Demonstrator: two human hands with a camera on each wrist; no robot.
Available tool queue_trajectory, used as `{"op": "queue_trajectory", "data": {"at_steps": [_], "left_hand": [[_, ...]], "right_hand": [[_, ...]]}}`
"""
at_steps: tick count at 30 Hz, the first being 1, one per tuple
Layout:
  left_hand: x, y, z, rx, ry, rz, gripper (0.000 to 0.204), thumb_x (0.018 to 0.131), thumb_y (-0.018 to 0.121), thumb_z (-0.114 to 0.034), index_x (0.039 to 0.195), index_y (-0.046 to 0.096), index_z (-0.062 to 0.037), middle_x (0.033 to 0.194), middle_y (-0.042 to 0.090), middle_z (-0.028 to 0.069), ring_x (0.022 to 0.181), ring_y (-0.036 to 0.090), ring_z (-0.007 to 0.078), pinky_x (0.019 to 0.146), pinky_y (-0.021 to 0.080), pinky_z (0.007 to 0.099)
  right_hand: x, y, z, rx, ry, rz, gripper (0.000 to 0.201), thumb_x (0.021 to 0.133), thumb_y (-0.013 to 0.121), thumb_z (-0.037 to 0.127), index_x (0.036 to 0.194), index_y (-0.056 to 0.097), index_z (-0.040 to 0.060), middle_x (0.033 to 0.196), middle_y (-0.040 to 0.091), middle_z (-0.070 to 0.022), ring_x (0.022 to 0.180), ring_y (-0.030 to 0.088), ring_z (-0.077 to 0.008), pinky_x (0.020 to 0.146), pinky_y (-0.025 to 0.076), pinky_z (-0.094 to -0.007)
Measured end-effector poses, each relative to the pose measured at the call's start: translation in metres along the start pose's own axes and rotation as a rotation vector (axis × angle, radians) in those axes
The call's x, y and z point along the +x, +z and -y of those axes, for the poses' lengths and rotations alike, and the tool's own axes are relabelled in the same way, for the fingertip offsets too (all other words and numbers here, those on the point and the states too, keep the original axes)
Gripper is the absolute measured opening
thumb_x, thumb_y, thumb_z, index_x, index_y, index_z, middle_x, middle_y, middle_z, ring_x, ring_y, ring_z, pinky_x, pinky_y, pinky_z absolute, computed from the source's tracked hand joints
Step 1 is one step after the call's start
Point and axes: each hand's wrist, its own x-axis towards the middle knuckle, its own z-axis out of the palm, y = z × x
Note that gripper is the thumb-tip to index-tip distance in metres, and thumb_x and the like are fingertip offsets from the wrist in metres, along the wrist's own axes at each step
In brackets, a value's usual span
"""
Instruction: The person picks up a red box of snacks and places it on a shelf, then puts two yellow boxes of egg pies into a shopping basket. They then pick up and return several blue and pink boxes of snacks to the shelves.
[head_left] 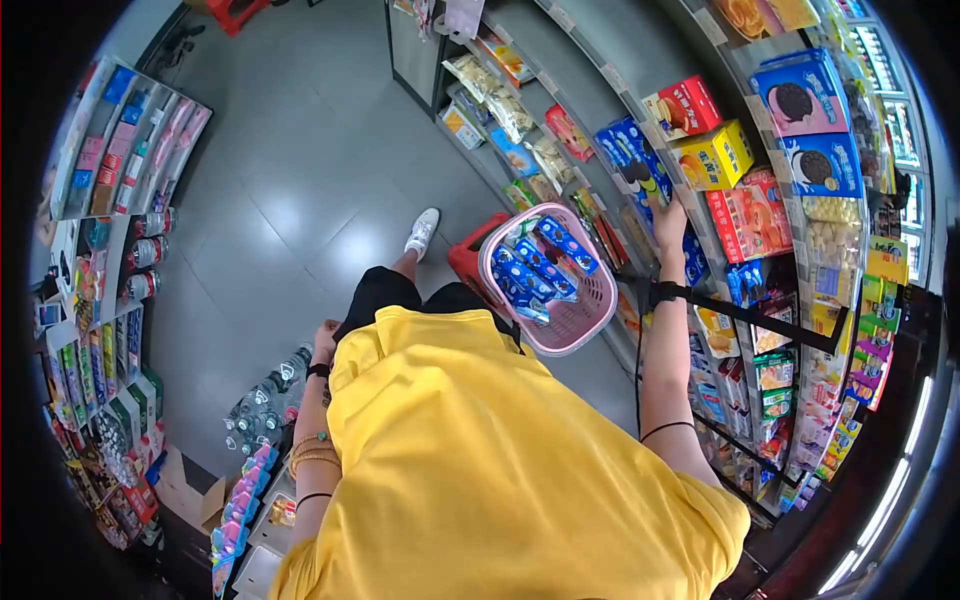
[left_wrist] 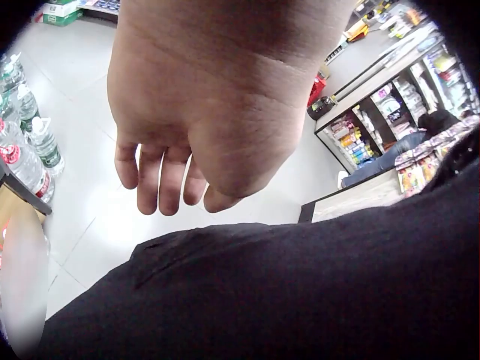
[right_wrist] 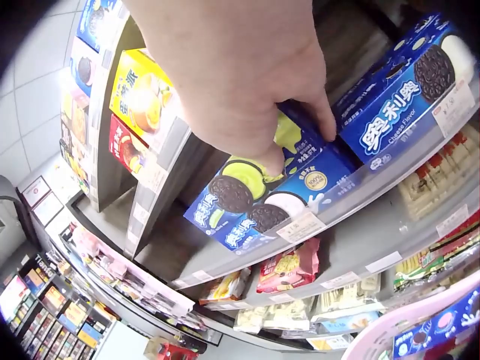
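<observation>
My right hand point(right_wrist: 232, 82) reaches to the shelf and grips a blue cookie box point(right_wrist: 231, 196) with a green-cream cookie on its front. The thumb lies on the front and the fingers go over the upper edge. Right below it is another blue cookie box point(right_wrist: 279, 214) with a white-cream cookie, and beside them stands a blue "Cheese Flavor" box point(right_wrist: 390, 112). My left hand point(left_wrist: 202, 127) hangs beside the black shorts point(left_wrist: 247, 292), fingers loosely curled, holding nothing. A pink basket point(head_left: 590, 320) with several blue packs point(head_left: 540, 265) in it stands near my legs.
The basket is at a red stool point(head_left: 465, 255) beside the shelves. Yellow point(head_left: 715, 155) and red point(head_left: 685, 108) boxes stand close to my right hand. Large water bottles point(head_left: 262, 405) stand on the floor at the left, near another stocked rack point(head_left: 130, 140).
</observation>
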Motion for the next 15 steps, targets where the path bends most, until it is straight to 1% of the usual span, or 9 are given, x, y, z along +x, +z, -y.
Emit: {"op": "queue_trajectory", "data": {"at_steps": [1,4,7,10,11,12,13,14,15], "left_hand": [[-0.002,-0.002,-0.002,-0.001,-0.001,-0.003,0.035,0.08,0.065,-0.032,0.095,0.064,0.0001,0.09,0.068,0.0172,0.088,0.065,0.0306,0.076,0.049,0.0359],[-0.002,-0.005,-0.006,0.031,-0.011,-0.018,0.035,0.08,0.065,-0.032,0.096,0.064,-0.0003,0.09,0.068,0.0175,0.09,0.065,0.0313,0.077,0.049,0.0364],[-0.005,-0.008,-0.006,0.042,-0.004,-0.02,0.035,0.08,0.065,-0.031,0.097,0.064,-0.0003,0.091,0.068,0.018,0.091,0.065,0.0315,0.078,0.049,0.0363],[-0.006,-0.011,-0.008,0.037,-0.053,-0.018,0.035,0.081,0.064,-0.031,0.097,0.064,-0.0005,0.092,0.067,0.0187,0.092,0.064,0.0314,0.079,0.048,0.0364],[-0.005,-0.012,-0.006,0.035,-0.023,-0.004,0.035,0.081,0.064,-0.031,0.097,0.064,-0.0004,0.092,0.067,0.0188,0.092,0.064,0.0316,0.079,0.048,0.0365],[0.002,-0.009,0.008,0.035,0.01,0.012,0.035,0.081,0.064,-0.031,0.097,0.064,-0.0002,0.092,0.067,0.019,0.092,0.064,0.0317,0.079,0.048,0.0365],[0.003,-0.012,0.006,0.037,0.045,0.027,0.035,0.081,0.064,-0.031,0.096,0.065,-0.0001,0.092,0.067,0.0191,0.092,0.064,0.0318,0.079,0.048,0.0365],[0.002,-0.011,0.003,0.039,-0.011,-0.012,0.033,0.081,0.064,-0.029,0.096,0.065,0.0004,0.092,0.067,0.0192,0.091,0.064,0.0326,0.079,0.048,0.0367],[0.004,-0.01,0.005,0.034,-0.016,-0.007,0.031,0.08,0.064,-0.026,0.096,0.064,0.0006,0.092,0.067,0.0196,0.091,0.064,0.0335,0.079,0.048,0.0368]], "right_hand": [[-0.001,0.0,-0.001,0.008,0.024,0.013,0.059,0.08,0.068,0.018,0.129,0.043,-0.0019,0.123,0.051,-0.0269,0.117,0.046,-0.0417,0.097,0.037,-0.041],[-0.001,0.0,0.0,-0.016,-0.022,-0.036,0.059,0.079,0.069,0.019,0.128,0.044,-0.0016,0.123,0.051,-0.0272,0.117,0.045,-0.042,0.097,0.037,-0.0409],[-0.005,0.001,0.002,-0.072,-0.021,-0.089,0.063,0.078,0.07,0.026,0.127,0.043,-0.0037,0.117,0.053,-0.029,0.113,0.05,-0.0406,0.094,0.04,-0.0407],[-0.011,-0.011,0.017,-0.064,0.156,0.069,0.07,0.077,0.072,0.025,0.13,0.038,-0.0061,0.121,0.049,-0.0316,0.115,0.046,-0.0433,0.097,0.037,-0.0423],[-0.02,-0.011,0.024,-0.077,0.103,-0.034,0.071,0.076,0.071,0.024,0.13,0.037,-0.0075,0.123,0.045,-0.033,0.115,0.044,-0.0449,0.098,0.035,-0.0441],[-0.032,-0.008,0.033,-0.092,0.052,-0.139,0.072,0.076,0.071,0.023,0.13,0.036,-0.0088,0.124,0.042,-0.0345,0.115,0.042,-0.0464,0.099,0.033,-0.0459],[-0.043,-0.006,0.041,-0.106,0.003,-0.246,0.073,0.076,0.07,0.022,0.13,0.034,-0.0101,0.126,0.039,-0.036,0.116,0.039,-0.0479,0.1,0.031,-0.0477],[-0.059,0.003,0.042,-0.108,0.074,-0.222,0.071,0.076,0.068,0.019,0.13,0.033,-0.0094,0.13,0.033,-0.0357,0.117,0.035,-0.0501,0.1,0.03,-0.0501],[-0.074,0.002,0.055,-0.079,0.035,-0.211,0.066,0.076,0.068,0.018,0.128,0.038,-0.0077,0.128,0.038,-0.033,0.116,0.039,-0.046,0.099,0.032,-0.0475]]}}
